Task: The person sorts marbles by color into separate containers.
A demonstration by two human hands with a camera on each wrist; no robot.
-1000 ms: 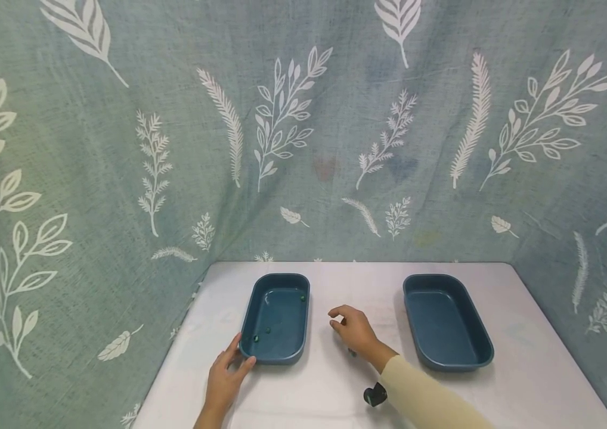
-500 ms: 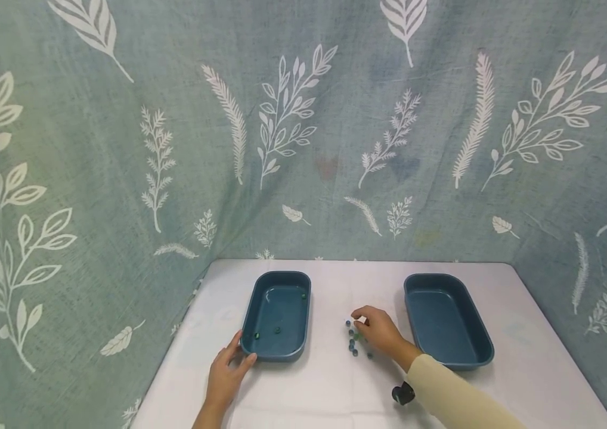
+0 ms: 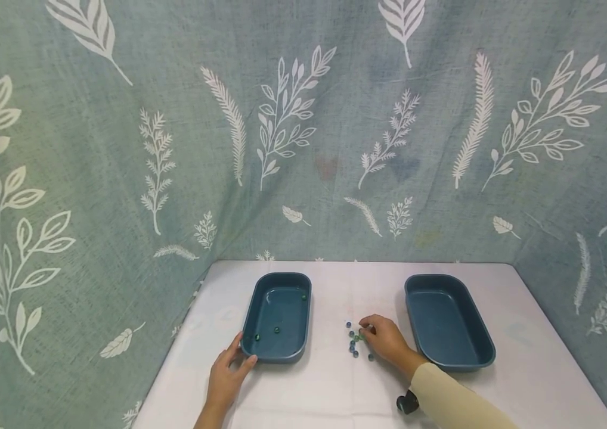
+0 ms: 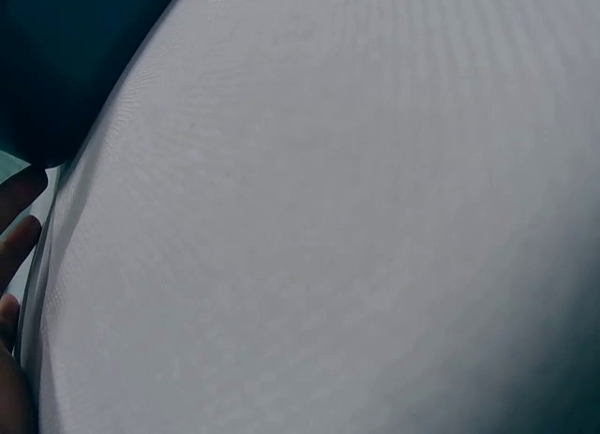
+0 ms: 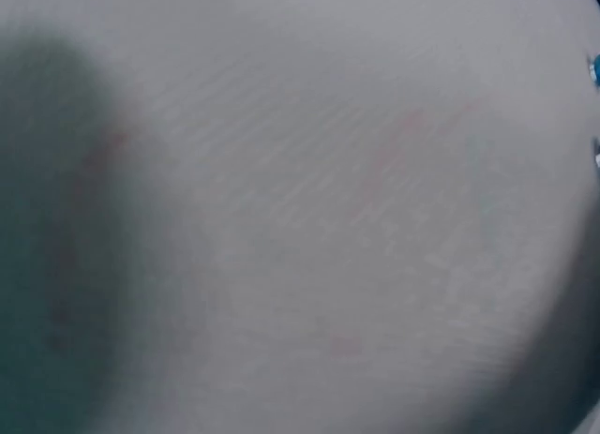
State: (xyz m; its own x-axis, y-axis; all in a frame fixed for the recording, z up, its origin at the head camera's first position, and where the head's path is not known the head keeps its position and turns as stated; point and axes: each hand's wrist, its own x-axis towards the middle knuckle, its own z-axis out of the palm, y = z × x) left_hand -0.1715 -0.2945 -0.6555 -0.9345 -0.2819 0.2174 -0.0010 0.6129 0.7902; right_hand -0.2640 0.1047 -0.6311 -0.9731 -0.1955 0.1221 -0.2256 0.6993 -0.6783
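Observation:
Fingers spread, my left hand (image 3: 225, 374) touches the near left corner of the left blue tray (image 3: 276, 360), thumb at its front and fingers along its left side. Inside that tray lie a few green marbles (image 3: 277, 330). Between the two trays, blue marbles (image 3: 352, 344) and green marbles (image 3: 356, 338) form a loose cluster on the white cloth. My right hand (image 3: 386, 339) is low over the cluster's right side, thumb and index fingertips right at a green marble; I cannot tell whether they pinch it. The right wrist view catches only two small marbles at its right edge.
The right blue tray (image 3: 488, 351), with no marbles visible inside, stands just beyond my right forearm. A dark wrist device (image 3: 408, 403) is under my right sleeve. A leaf-patterned curtain (image 3: 325, 119) surrounds the back and sides of the white-covered table (image 3: 293, 399).
My right hand has moved right from beside the left tray, then lowered to the marbles, uncovering the cluster. One green marble in the left tray has rolled rightward. My left hand stays at the tray.

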